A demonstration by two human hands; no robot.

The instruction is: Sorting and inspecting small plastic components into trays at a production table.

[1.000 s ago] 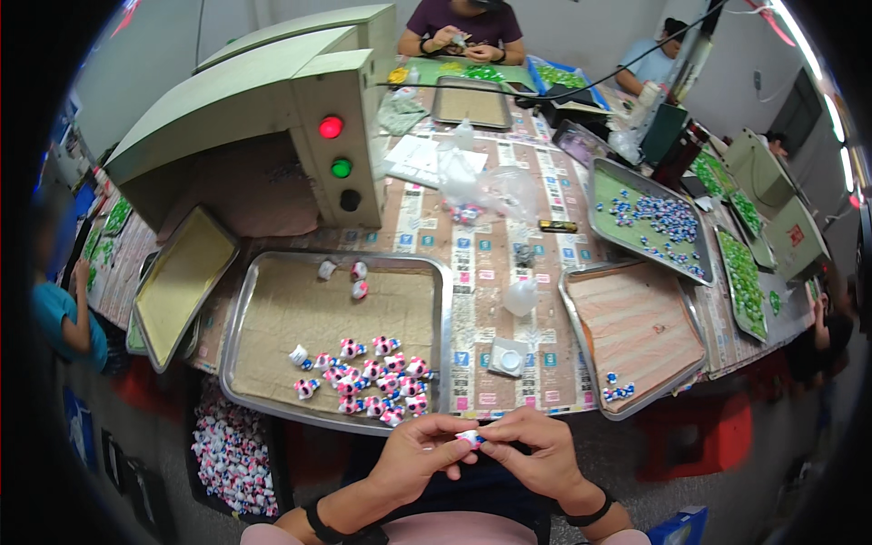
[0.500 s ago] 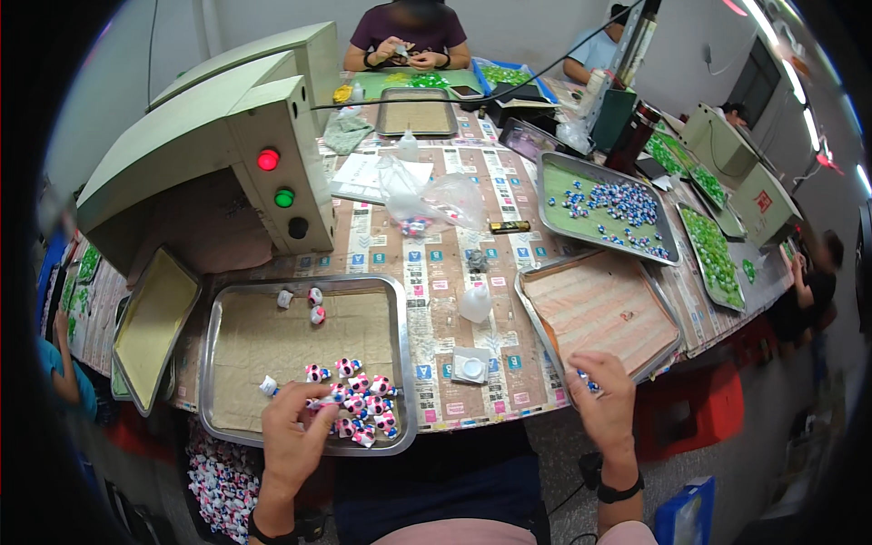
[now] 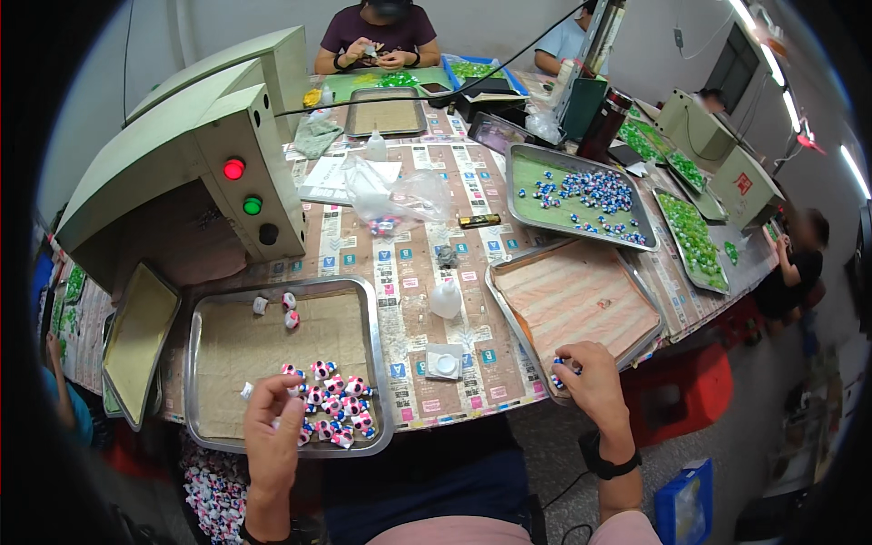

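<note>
Small pink, white and blue toy figures (image 3: 334,406) lie clustered in the near right part of a metal tray (image 3: 380,363). Over the cluster's left edge is my left hand (image 3: 272,436), its fingers closed in a pinch; a whitish bit shows by them, too hidden to name. My right hand (image 3: 592,386) is at the near left corner of a second tray (image 3: 522,350), lined with pinkish cloth. Its curled fingers hold small blue-and-white toy pieces (image 3: 559,372), partly covered by the fingertips. A few paler figures (image 3: 291,311) sit at the first tray's far side.
A beige machine (image 3: 209,173) with red and green lights stands at the left, a tilted tray (image 3: 136,350) before it. A white squeeze bottle (image 3: 445,300) and a small white dish (image 3: 444,365) stand between the trays. Farther right, another tray (image 3: 520,207) holds blue-and-white pieces. Co-workers sit beyond.
The whole view has shifted, so the table appears farther left. My left hand has drawn back from the middle of the cluster toward its left edge. My right hand stays at the tray corner.
</note>
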